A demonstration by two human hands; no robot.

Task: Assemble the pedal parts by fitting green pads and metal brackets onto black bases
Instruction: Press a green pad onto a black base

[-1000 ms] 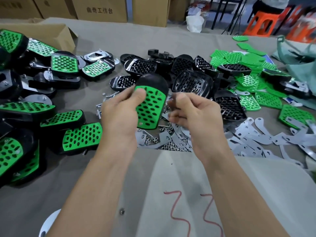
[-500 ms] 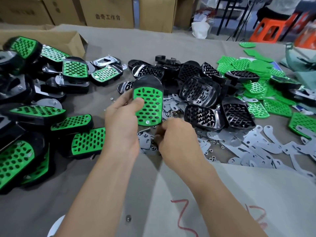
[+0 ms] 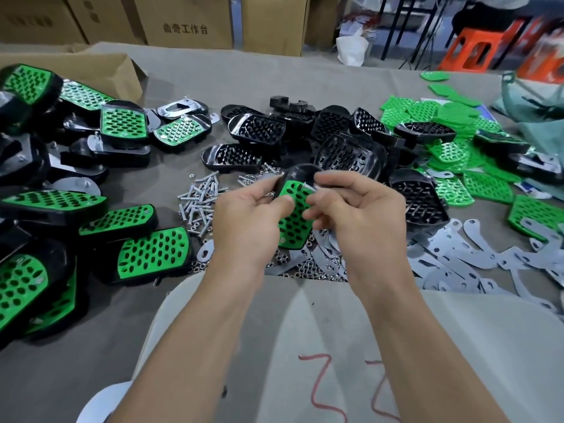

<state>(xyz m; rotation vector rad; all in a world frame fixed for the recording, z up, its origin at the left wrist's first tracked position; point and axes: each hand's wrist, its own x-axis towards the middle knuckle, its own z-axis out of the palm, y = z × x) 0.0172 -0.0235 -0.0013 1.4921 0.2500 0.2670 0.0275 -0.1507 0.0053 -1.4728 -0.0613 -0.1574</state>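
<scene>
Grips with the left hand (image 3: pixel 247 218) a black plastic pedal base (image 3: pixel 300 174) fitted with a green perforated pad (image 3: pixel 293 221), above the grey cloth tabletop (image 3: pixel 244 77). Pinches with the right hand (image 3: pixel 363 215) a small silver screw (image 3: pixel 309 186) at the pad's upper edge. Beyond: loose screws (image 3: pixel 198 199), flat metal brackets (image 3: pixel 457 264), bare black bases (image 3: pixel 345 154).

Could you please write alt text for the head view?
A person's left hand holds a green-padded black pedal while the right hand pinches a small screw at its top. Around them on the table lie finished pedals, bare black bases, loose green pads, screws and metal brackets.
</scene>
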